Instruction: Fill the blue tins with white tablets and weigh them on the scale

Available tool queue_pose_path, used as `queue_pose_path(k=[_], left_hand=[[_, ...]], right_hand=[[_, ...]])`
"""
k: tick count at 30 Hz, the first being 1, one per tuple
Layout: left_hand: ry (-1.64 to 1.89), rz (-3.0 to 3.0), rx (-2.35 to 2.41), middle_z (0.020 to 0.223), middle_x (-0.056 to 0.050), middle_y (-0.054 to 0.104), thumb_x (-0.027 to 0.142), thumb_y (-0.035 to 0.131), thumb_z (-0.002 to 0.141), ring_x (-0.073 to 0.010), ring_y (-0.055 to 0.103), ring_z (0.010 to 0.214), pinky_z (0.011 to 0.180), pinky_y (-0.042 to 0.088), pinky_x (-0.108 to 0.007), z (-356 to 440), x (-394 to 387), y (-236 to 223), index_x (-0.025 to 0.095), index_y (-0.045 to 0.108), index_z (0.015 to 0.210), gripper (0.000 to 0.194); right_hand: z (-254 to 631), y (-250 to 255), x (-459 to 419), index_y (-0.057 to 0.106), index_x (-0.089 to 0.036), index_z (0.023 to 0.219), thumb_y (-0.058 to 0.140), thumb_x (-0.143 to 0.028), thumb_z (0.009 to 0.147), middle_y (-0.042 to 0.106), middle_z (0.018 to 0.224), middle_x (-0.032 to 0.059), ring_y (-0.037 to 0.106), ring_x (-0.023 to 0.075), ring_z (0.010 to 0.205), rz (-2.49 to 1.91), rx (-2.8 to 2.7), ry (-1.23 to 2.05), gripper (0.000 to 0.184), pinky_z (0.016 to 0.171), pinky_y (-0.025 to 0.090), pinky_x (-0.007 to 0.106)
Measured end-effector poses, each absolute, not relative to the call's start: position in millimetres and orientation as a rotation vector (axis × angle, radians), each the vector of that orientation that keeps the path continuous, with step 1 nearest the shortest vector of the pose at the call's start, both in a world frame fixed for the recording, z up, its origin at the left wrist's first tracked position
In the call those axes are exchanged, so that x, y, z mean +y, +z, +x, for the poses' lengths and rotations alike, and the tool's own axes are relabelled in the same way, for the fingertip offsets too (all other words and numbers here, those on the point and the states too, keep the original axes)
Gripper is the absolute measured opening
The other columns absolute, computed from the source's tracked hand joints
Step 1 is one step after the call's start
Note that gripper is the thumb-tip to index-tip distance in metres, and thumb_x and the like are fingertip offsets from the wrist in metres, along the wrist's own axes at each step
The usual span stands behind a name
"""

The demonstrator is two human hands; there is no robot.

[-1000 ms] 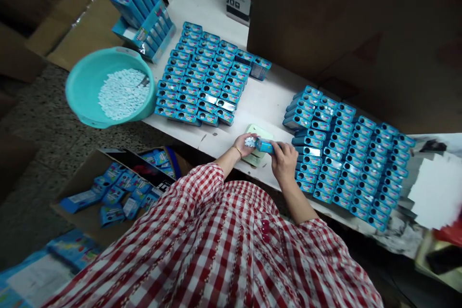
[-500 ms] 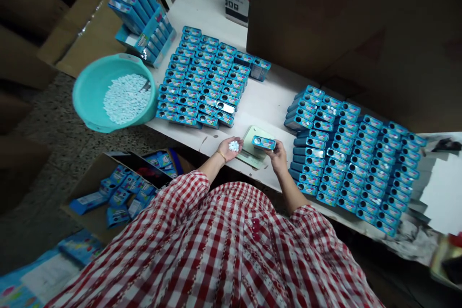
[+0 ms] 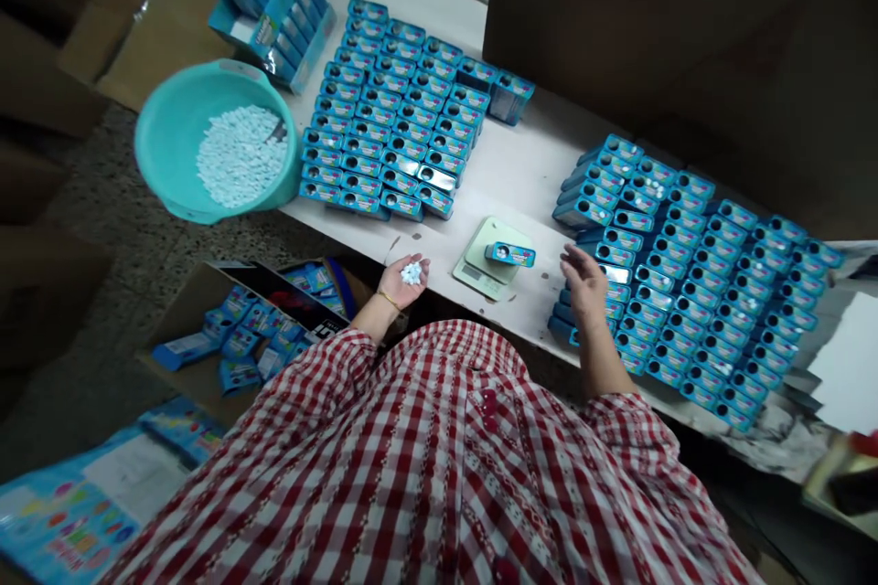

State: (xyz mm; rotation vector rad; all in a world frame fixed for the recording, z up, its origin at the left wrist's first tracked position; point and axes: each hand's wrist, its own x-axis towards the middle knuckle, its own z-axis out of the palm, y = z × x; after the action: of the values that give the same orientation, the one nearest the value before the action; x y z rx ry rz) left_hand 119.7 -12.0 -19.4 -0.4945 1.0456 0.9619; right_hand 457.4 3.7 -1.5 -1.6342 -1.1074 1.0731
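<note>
1. White table (image 3: 508,178) surface carries two blocks of blue tins, with a small pale-green scale (image 3: 488,261) between them near the front edge.
2. One blue tin (image 3: 509,254) now lies on the scale platform. Half a second ago the right hand held it there; the tin is now released and stands free.
3. Right hand (image 3: 583,279): grip open, fingers spread, empty. It has moved away from the scale, and the tin lies just to its left. The right-hand block of tins (image 3: 692,274) is directly beneath and beyond it.
4. Left hand (image 3: 403,281): palm up, cupped around a small heap of white tablets (image 3: 412,272). It has drawn back toward the table edge; the scale sits just to its right.
5. Teal basin (image 3: 214,142) of white tablets stands well to the left of this hand.
6. Judgement: the tin appears to be under weighing, with spare tablets held ready.
</note>
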Motion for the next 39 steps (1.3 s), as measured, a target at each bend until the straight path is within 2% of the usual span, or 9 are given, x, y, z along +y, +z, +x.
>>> queue_pose_path(k=[4, 9, 15, 20, 24, 29, 34, 39], left_hand=[[0.982, -0.502, 1.026, 0.07, -0.007, 0.059, 0.019, 0.039, 0.085, -0.0099, 0.056, 0.055, 0.044, 0.042, -0.017, 105.2, -20.7, -17.6, 0.013, 0.056, 0.078, 0.02], [0.993, -0.494, 0.948, 0.066, -0.004, 0.055, 0.019, 0.038, 0.085, -0.0079, 0.051, 0.051, 0.04, 0.037, -0.014, 98.4, -29.1, -15.2, 0.013, 0.056, 0.079, 0.02], [1.026, -0.472, 0.924, 0.066, -0.004, 0.054, 0.019, 0.036, 0.086, -0.0073, 0.048, 0.05, 0.038, 0.033, -0.014, 88.7, -34.5, -15.1, 0.013, 0.056, 0.08, 0.022], [1.057, -0.477, 0.913, 0.066, -0.004, 0.054, 0.019, 0.038, 0.085, -0.0075, 0.047, 0.05, 0.038, 0.033, -0.014, 82.4, -40.4, -12.5, 0.013, 0.057, 0.08, 0.021], [1.074, -0.489, 0.899, 0.067, -0.004, 0.055, 0.019, 0.038, 0.085, -0.0074, 0.047, 0.05, 0.039, 0.034, -0.014, 84.8, -44.6, -5.9, 0.013, 0.058, 0.082, 0.021], [1.069, -0.494, 0.878, 0.067, -0.004, 0.055, 0.019, 0.038, 0.085, -0.0072, 0.047, 0.049, 0.039, 0.034, -0.015, 93.9, -46.5, 3.1, 0.013, 0.058, 0.082, 0.021], [1.004, -0.467, 0.881, 0.067, -0.005, 0.058, 0.019, 0.04, 0.084, -0.0087, 0.05, 0.05, 0.039, 0.035, -0.016, 109.5, -40.4, 6.7, 0.013, 0.058, 0.085, 0.019], [0.921, -0.424, 0.912, 0.069, -0.006, 0.061, 0.019, 0.041, 0.083, -0.0105, 0.054, 0.052, 0.041, 0.038, -0.018, 134.6, -16.5, 6.2, 0.013, 0.057, 0.084, 0.017]], right_hand=[[463.4, 0.6, 7.8, 0.065, -0.018, 0.089, 0.067, -0.033, 0.065, 0.067, 0.083, 0.0013, 0.062, 0.0134, 0.07, -1.672, -0.837, 0.889, 0.028, 0.07, 0.051, 0.032], [458.3, 3.5, 24.5, 0.065, -0.017, 0.083, 0.07, -0.03, 0.062, 0.063, 0.067, -0.0028, 0.059, 0.0096, 0.057, -1.632, -0.841, 0.833, 0.025, 0.062, 0.051, 0.027], [446.5, 5.7, 54.0, 0.066, -0.017, 0.082, 0.068, -0.034, 0.062, 0.063, 0.068, -0.0019, 0.058, 0.0112, 0.059, -1.679, -1.152, 0.911, 0.026, 0.062, 0.051, 0.03], [423.2, 4.7, 93.5, 0.068, -0.016, 0.083, 0.064, -0.03, 0.068, 0.065, 0.07, 0.0019, 0.057, 0.0137, 0.062, -1.761, -1.77, 0.957, 0.021, 0.064, 0.047, 0.029], [394.8, 0.8, 121.7, 0.068, -0.019, 0.09, 0.061, -0.026, 0.072, 0.068, 0.083, 0.0036, 0.059, 0.0161, 0.073, -1.834, -2.338, 0.873, 0.02, 0.068, 0.045, 0.028], [362.4, -8.6, 138.9, 0.066, -0.023, 0.098, 0.058, -0.029, 0.077, 0.067, 0.095, 0.0045, 0.059, 0.0181, 0.085, -1.852, -2.83, 0.767, 0.023, 0.067, 0.043, 0.025], [350.6, -19.1, 145.5, 0.068, -0.021, 0.09, 0.061, -0.019, 0.072, 0.068, 0.095, 0.0066, 0.06, 0.0188, 0.085, -1.812, -2.969, 0.817, 0.019, 0.067, 0.042, 0.025], [340.1, 0.4, 137.3, 0.067, -0.018, 0.093, 0.053, -0.017, 0.077, 0.068, 0.093, 0.0049, 0.06, 0.0152, 0.083, -1.68, -2.852, 0.879, 0.021, 0.072, 0.043, 0.023]])
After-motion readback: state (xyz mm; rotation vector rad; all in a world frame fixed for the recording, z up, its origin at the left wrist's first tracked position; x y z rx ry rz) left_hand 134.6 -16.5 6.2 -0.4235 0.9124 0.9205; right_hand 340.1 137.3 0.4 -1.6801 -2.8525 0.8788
